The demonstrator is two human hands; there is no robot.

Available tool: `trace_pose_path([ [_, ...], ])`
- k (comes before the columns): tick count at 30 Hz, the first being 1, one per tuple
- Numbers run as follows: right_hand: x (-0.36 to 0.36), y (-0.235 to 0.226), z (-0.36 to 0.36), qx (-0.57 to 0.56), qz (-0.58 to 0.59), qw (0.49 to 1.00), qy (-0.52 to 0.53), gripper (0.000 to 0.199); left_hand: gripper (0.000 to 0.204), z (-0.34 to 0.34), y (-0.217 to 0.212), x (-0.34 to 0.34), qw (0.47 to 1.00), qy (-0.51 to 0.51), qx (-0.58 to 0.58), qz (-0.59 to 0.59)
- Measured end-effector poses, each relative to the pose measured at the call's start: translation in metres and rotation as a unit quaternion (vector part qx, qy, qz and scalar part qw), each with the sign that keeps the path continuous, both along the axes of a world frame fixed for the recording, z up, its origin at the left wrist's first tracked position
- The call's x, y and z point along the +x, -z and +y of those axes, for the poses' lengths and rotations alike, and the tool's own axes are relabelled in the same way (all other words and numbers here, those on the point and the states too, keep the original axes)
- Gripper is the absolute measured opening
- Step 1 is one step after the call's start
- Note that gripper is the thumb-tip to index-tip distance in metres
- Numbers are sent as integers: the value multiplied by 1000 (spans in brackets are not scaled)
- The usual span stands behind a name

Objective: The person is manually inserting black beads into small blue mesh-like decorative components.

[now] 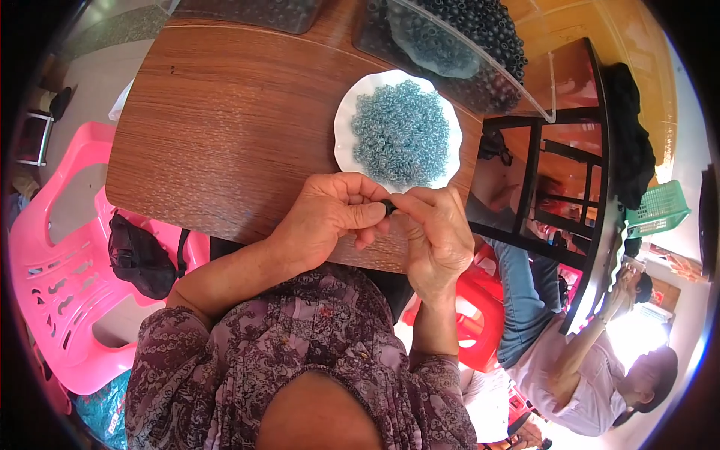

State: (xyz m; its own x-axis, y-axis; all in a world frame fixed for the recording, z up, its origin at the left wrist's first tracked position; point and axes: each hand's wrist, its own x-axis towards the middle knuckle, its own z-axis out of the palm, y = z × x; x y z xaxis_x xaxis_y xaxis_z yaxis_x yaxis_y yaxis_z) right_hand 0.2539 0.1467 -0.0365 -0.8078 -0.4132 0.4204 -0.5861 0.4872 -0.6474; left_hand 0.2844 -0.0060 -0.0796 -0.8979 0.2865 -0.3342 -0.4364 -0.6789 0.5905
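Note:
Just in front of the white scalloped plate (343, 150), my two hands meet over a small black ring-like part (388, 208). My left hand (326, 217) pinches it between thumb and fingertips. From the other side, my right hand (436, 236) closes its thumb and fingers at the part; whether a second small piece sits in them is hidden. Heaped on the plate are many small, clear bluish rings (401, 135). Behind it stands a transparent bin (517, 86) full of small black ring-shaped parts (480, 34), with a clear plastic bag among them.
The brown wood-grain table (225, 112) carries another clear bin (262, 11) at its far edge. A pink plastic chair (64, 315) with a black bag (139, 255) stands at left. At right, a co-worker (577, 375) sits by a black-framed table (592, 150), near a green basket (660, 210).

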Motion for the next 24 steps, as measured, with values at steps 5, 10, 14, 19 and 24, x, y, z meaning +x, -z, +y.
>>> trace_pose_path([
  [5, 7, 8, -4, -15, 20, 999, 24, 30, 13, 4, 1, -2, 1000, -14, 10, -18],
  [10, 14, 12, -12, -49, -1, 996, 72, 36, 14, 11, 3, -5, 997, -71, -11, -8],
  [14, 11, 15, -9, -43, 15, 995, 85, 35, 14, 13, 2, -4, 997, -79, -18, -6],
  [19, 6, 12, -1, -62, -15, 996, 61, 27, 13, 14, 1, -3, 998, -59, 30, 7],
  [24, 7, 9, -1, -112, -131, 981, 94, 17, 12, 16, 4, -4, 997, -65, -7, 27],
])
